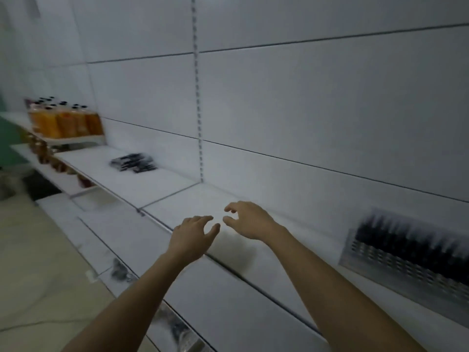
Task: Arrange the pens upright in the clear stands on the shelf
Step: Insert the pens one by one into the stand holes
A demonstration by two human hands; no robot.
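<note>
on the far left i see a group of bottles of orange liquid with dark caps (66, 121), standing together on a raised white shelf section near the wall. below them, on a lower level, more brownish bottles (42, 150) show, too blurred for me to name further. a little to the right, a flat pile of black pens (133, 162) lies on the white shelf (162, 185), well apart from both hands. the picture is smeared there, so i cannot count them.

my left hand (194, 233) hangs over the front part of the shelf, palm down, fingers spread and loosely bent, with nothing in it. my right hand (250, 219) is just beside it, a bit further in toward the wall, fingers and thumb curved toward each other as if cupped, but with nothing between them. the fingertips of the two hands come close, with a small gap between. i cannot tell whether either hand touches the shelf surface.

behind the hands rises the white panelled back wall (304, 97), with a slotted metal upright (198, 97) running down it to the shelf.

on the far right, against the wall, a clear stand (396, 265) sits on the shelf, filled with a row of black pens standing upright (406, 240). it is blurred by motion, and it is well apart from the right hand.
</note>
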